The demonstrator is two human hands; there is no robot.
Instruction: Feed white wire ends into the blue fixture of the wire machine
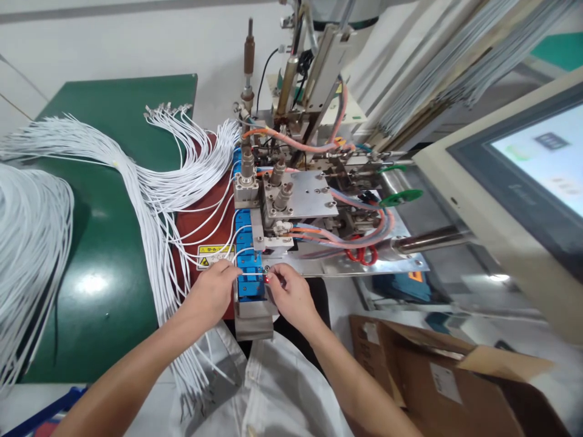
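Note:
A white cable [252,274] is stretched level across the blue fixture blocks [250,288] at the machine's near end. My left hand [221,285] pinches it on the left side of the blocks. At the right side, my right hand [289,291] has thumb and forefinger closed at the cable's end, beside a small red glow. The very tip is hidden by the fingers. Further along the blue row, several other white cables lie across the blocks and run left into a large white cable bundle [136,176].
Behind the fixture stands the machine with its metal plate [303,194], orange hoses and a green-rimmed spool [401,198]. A screen [546,158] juts in at right. Below it is an open cardboard box [437,370]. More cables [31,243] lie on the green table [104,315].

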